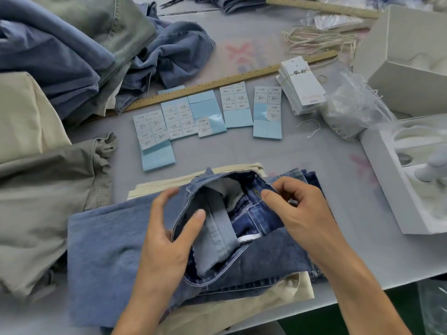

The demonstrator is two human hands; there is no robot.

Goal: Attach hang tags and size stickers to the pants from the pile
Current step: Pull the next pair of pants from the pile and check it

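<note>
item in hand: blue jeans (pixel 266 252), folded, lying just below the long wooden ruler (pixel 217 83) on the near part of the table (pixel 302 151), on top of a beige garment (pixel 193 180). your left hand (pixel 167 240) grips the opened waistband, thumb inside and fingers outside. your right hand (pixel 297 209) pinches the fabric near the fly with curled fingers; whether it holds a string or pin there, you cannot tell.

progress, as judged: no hang tag or size sticker shows on these jeans, so this pair looks still to be tagged. the pile of pants (pixel 63 49), left of the ruler, is large, so much seems left.

supplies: size sticker sheets (pixel 208 112), on blue backing, several labels already gone, just below the ruler. stack of hang tags (pixel 302 85), banded, at the ruler's right end. loose strings (pixel 316 39) above it.

containers: white box (pixel 411 56), far right of the ruler, open, contents unclear. white tray box (pixel 411 184) below it, holding moulded compartments with pale, blurred items. clear plastic bag (pixel 350 105) between tags and boxes, contents indistinct.
</note>
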